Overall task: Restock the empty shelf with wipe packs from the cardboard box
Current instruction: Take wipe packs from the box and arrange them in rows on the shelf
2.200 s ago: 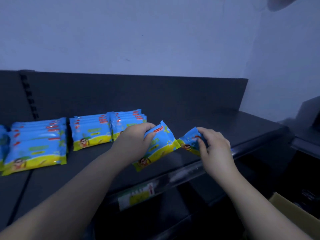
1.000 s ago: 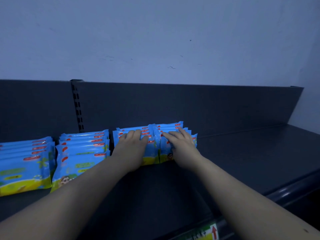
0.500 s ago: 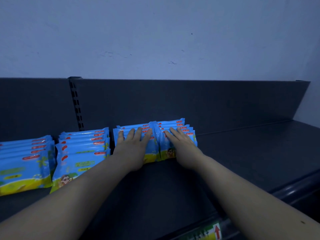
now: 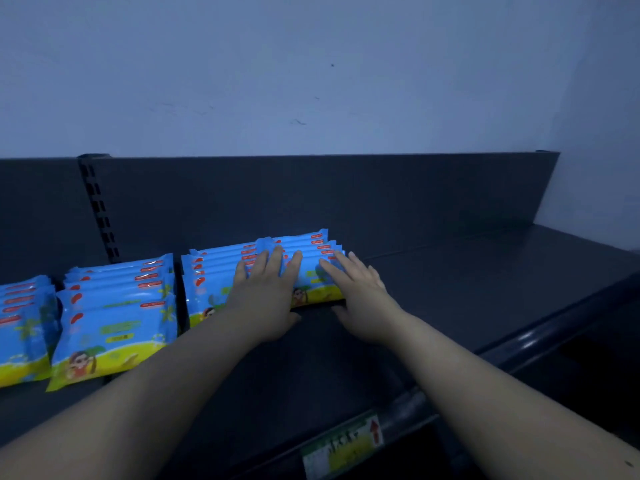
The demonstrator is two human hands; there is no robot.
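Both hands sit further right vs. 0.5 s ago: L hand [image 4: 266, 299] was on row 3 [image 4: 211, 278] only and now spans the seam between row 3 and row 4 [image 4: 311, 282]; R hand [image 4: 363, 299] has slid to row 4's right end.

Fingers
- L hand: palm down, fingers [image 4: 275, 261] straight, slightly spread, pressing flat on the front faces of rows 3/4. Thumb low, at the shelf [image 4: 450, 289] surface just in front of the packs. Grips nothing.
- R hand: fingers [image 4: 332, 268] straight, lightly fanned, touching row 4's right end. Thumb points left along the front pack's bottom edge. Grips nothing.

Qty
- Wipe packs [image 4: 114, 334]: 4 rows, all on the shelf, leaned back, filed front to rear.
- Ref. = slotted upright [image 4: 100, 216]: row 1 [image 4: 20, 327] left of it, row 2 [image 4: 121, 282] directly in front, row 3 to its right, row 4 further right, touching row 3.
- Approx. 5 top edges show per row; exact count can't be confirmed.
- Hands: 2. Price label [image 4: 343, 445]: 1, on the shelf's front rail, right of the upright.

Obscured
- Row 1 cut off by the left frame edge.
- L hand covers the right part of row 3's front pack and the left part of row 4's.
- Label text and pack print unreadable in the dim light.
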